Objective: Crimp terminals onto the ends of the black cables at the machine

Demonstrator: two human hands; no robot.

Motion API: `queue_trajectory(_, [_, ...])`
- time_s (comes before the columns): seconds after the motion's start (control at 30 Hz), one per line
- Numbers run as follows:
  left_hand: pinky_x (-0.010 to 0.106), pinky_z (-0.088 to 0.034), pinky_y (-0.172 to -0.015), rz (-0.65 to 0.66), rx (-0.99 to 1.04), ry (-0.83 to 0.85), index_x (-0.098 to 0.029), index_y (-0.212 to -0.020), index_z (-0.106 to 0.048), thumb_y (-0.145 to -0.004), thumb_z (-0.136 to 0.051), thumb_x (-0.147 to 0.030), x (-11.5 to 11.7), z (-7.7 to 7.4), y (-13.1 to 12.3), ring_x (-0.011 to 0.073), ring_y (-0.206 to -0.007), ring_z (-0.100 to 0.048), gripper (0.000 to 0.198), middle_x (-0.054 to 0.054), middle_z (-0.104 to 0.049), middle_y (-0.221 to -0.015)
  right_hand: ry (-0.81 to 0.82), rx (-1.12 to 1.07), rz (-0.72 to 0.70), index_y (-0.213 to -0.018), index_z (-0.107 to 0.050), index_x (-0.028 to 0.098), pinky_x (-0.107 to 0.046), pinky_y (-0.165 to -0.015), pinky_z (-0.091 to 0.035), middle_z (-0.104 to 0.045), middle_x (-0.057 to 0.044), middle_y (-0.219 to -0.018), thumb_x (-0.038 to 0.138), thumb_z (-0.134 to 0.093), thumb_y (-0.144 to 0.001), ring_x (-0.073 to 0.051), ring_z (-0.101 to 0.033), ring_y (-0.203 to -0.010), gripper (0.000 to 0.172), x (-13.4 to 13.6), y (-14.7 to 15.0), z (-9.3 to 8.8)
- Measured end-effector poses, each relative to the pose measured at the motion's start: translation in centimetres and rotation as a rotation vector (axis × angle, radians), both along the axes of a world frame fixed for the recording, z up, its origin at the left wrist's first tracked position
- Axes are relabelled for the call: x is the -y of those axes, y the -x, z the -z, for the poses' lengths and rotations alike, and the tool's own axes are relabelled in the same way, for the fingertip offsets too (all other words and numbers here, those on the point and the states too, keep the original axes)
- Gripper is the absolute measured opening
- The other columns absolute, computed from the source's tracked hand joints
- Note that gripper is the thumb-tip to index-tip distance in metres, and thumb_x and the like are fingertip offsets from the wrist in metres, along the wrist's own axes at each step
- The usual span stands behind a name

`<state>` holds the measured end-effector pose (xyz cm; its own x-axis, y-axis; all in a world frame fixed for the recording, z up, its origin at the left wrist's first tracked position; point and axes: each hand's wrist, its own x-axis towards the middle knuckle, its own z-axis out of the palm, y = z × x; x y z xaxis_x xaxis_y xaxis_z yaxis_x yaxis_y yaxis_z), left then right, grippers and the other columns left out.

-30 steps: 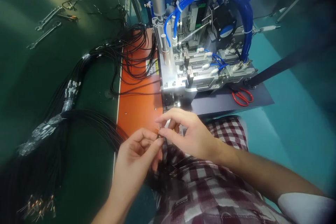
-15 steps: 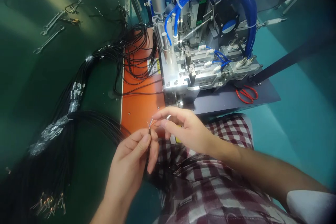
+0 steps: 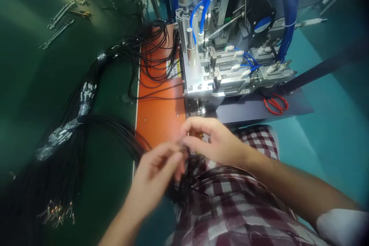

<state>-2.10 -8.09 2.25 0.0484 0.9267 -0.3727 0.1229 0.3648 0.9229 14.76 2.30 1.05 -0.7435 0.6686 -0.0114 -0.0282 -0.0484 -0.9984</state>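
My left hand (image 3: 158, 173), smeared by motion, is closed in a pinch on the end of a thin black cable; the cable's tip is blurred and mostly hidden by the fingers. Touching or almost touching it, my right hand (image 3: 215, 140) has thumb and forefinger pinched together at the cable's end. What lies between those right fingertips is too blurred to make out. Both hands are above my lap, by the near edge of an orange panel (image 3: 160, 117). A bundle of black cables (image 3: 122, 132) runs from the left towards my lap.
Ahead stands a metal machine (image 3: 198, 73) with blue air hoses (image 3: 291, 4). Red-handled scissors or pliers (image 3: 275, 105) lie on its dark base. On the green surface are wrenches (image 3: 57, 32), taped cable bundles (image 3: 65, 130) and bare copper wire ends (image 3: 59, 213).
My left hand has moved right and slightly up to my right hand. The right fingers, apart before beside the cable's fanned thin wires, have closed into a pinch. The view has shifted slightly.
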Motion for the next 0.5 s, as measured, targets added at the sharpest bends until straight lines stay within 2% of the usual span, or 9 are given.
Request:
queue_trajectory(0.07, [0.032, -0.052, -0.085, 0.261, -0.198, -0.071, -0.024, -0.088, -0.075, -0.09, -0.067, -0.037, 0.2, -0.4, 1.6, 0.0213, -0.093, -0.067, 0.016, 0.005, -0.074, -0.095, -0.163, 0.136, -0.382, -0.089, -0.071, 0.016, -0.024, -0.07, -0.05, -0.073, -0.001, -0.082, 0.007, -0.061, -0.085, -0.012, -0.064, -0.073, 0.014, -0.6, -2.4, -1.2])
queue_trajectory(0.1, [0.037, -0.05, -0.096, 0.303, -0.305, -0.09, -0.024, -0.093, -0.076, -0.087, -0.068, -0.039, 0.1, -0.5, 2.9, 0.0261, -0.108, -0.065, 0.017, 0.007, -0.073, -0.108, -0.195, 0.223, -0.48, -0.094, -0.072, 0.017, -0.024, -0.069, -0.05, -0.074, -0.002, -0.085, 0.008, -0.061, -0.086, -0.012, -0.065, -0.073, 0.017, -0.8, -3.4, -1.6])
queue_trajectory(0.13, [0.042, -0.049, -0.099, 0.216, -0.418, -0.104, -0.024, -0.098, -0.075, -0.087, -0.067, -0.044, -0.2, -0.6, 4.5, 0.0289, -0.111, -0.064, 0.024, 0.009, -0.072, -0.111, -0.228, 0.299, -0.448, -0.094, -0.073, 0.018, -0.025, -0.068, -0.05, -0.074, -0.003, -0.087, 0.01, -0.059, -0.088, -0.013, -0.065, -0.075, 0.017, -1.0, -4.3, -2.0])
queue_trajectory(0.2, [0.052, -0.047, -0.102, -0.306, -0.78, -0.106, -0.017, -0.109, -0.068, -0.082, -0.068, -0.052, -1.1, -0.3, 7.8, 0.0356, -0.113, -0.062, 0.044, 0.016, -0.068, -0.114, -0.266, 0.383, -0.356, -0.097, -0.072, 0.02, -0.025, -0.066, -0.049, -0.074, -0.002, -0.087, 0.016, -0.058, -0.092, -0.014, -0.065, -0.074, 0.016, -1.1, -5.3, -2.2])
queue_trajectory(0.27, [0.06, -0.03, -0.115, -0.71, -0.976, -0.07, -0.009, -0.132, -0.051, -0.06, -0.087, -0.046, -2.4, 0.4, 10.4, 0.0474, -0.139, -0.038, 0.088, 0.027, -0.049, -0.141, -0.287, 0.393, -0.291, -0.097, -0.071, 0.021, -0.025, -0.064, -0.049, -0.073, -0.002, -0.084, 0.02, -0.057, -0.094, -0.014, -0.065, -0.072, 0.015, -0.7, -5.0, -2.1])
queue_trajectory(0.3, [0.06, -0.024, -0.119, -0.806, -0.897, -0.063, -0.009, -0.138, -0.044, -0.051, -0.092, -0.037, -3.2, 0.9, 11.1, 0.0484, -0.146, -0.026, 0.103, 0.029, -0.04, -0.149, -0.303, 0.376, -0.284, -0.097, -0.071, 0.021, -0.026, -0.063, -0.048, -0.073, -0.002, -0.083, 0.021, -0.057, -0.094, -0.014, -0.065, -0.071, 0.014, -0.4, -4.5, -2.0])
queue_trajectory(0.33, [0.061, -0.027, -0.118, -0.827, -0.846, -0.047, -0.009, -0.139, -0.042, -0.047, -0.093, -0.031, -4.0, 1.3, 11.5, 0.0492, -0.145, -0.03, 0.107, 0.029, -0.042, -0.146, -0.32, 0.35, -0.285, -0.096, -0.071, 0.021, -0.026, -0.064, -0.049, -0.074, -0.002, -0.083, 0.022, -0.058, -0.094, -0.015, -0.065, -0.071, 0.013, -0.1, -4.0, -1.9])
queue_trajectory(0.43, [0.057, -0.048, -0.1, -0.859, -0.668, -0.054, -0.012, -0.131, -0.046, -0.049, -0.085, -0.015, -5.7, 1.6, 11.0, 0.0429, -0.118, -0.06, 0.091, 0.02, -0.063, -0.115, -0.373, 0.271, -0.285, -0.096, -0.071, 0.022, -0.029, -0.067, -0.049, -0.075, -0.003, -0.086, 0.025, -0.059, -0.095, -0.016, -0.067, -0.073, 0.013, 0.9, -2.6, -2.0])
queue_trajectory(0.5, [0.047, -0.057, -0.079, -0.878, -0.522, -0.09, -0.013, -0.128, -0.047, -0.053, -0.077, -0.01, -5.1, 0.2, 10.7, 0.0313, -0.086, -0.071, 0.08, 0.008, -0.065, -0.091, -0.404, 0.25, -0.274, -0.097, -0.07, 0.022, -0.031, -0.07, -0.049, -0.076, -0.003, -0.088, 0.023, -0.058, -0.095, -0.017, -0.068, -0.075, 0.013, 1.3, -2.5, -2.2])
